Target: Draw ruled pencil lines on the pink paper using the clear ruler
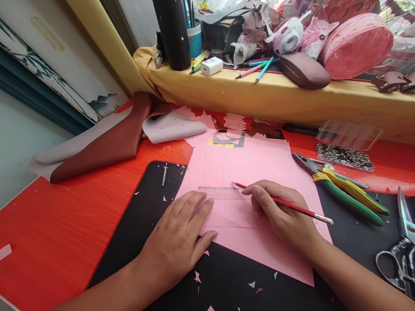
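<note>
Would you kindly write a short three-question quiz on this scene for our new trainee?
1. Open question: What is the right hand holding?
2. True or false: In the picture, the scissors lie to the right of the pliers.
3. Multiple choice: What colour is the sheet beneath the clear ruler?
A) White
B) Pink
C) Green

Key:
1. A red pencil.
2. True.
3. B.
</note>
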Action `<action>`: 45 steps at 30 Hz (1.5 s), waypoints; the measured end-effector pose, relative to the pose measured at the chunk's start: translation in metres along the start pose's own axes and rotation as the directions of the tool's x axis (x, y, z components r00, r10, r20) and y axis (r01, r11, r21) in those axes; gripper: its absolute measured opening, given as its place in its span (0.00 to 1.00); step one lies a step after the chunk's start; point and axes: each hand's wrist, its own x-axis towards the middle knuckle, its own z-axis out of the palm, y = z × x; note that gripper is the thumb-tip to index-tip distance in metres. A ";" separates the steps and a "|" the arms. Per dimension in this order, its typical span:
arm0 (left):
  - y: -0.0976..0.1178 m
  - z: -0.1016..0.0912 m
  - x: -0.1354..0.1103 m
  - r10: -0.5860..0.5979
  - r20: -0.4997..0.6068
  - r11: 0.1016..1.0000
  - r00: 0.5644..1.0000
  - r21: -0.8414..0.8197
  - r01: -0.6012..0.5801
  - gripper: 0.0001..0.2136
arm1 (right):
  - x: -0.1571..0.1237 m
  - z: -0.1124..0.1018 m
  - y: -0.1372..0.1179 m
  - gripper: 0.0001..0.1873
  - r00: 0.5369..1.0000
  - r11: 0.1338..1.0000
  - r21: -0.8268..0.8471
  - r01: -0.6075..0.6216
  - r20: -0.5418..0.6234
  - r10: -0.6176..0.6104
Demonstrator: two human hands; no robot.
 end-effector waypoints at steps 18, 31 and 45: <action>-0.001 0.001 0.000 -0.018 0.006 0.999 1.000 -0.036 0.018 0.22 | 0.002 0.000 -0.001 0.19 1.000 1.000 -0.022 0.003 0.005 -0.003; -0.002 0.001 -0.001 -0.019 -0.001 0.999 1.000 -0.037 0.019 0.22 | 0.001 0.000 0.000 0.19 1.000 1.000 -0.010 -0.007 0.003 0.007; -0.001 0.001 -0.001 -0.025 0.008 0.999 1.000 -0.049 0.025 0.22 | 0.001 0.000 -0.002 0.21 1.000 1.000 -0.001 -0.023 0.004 0.023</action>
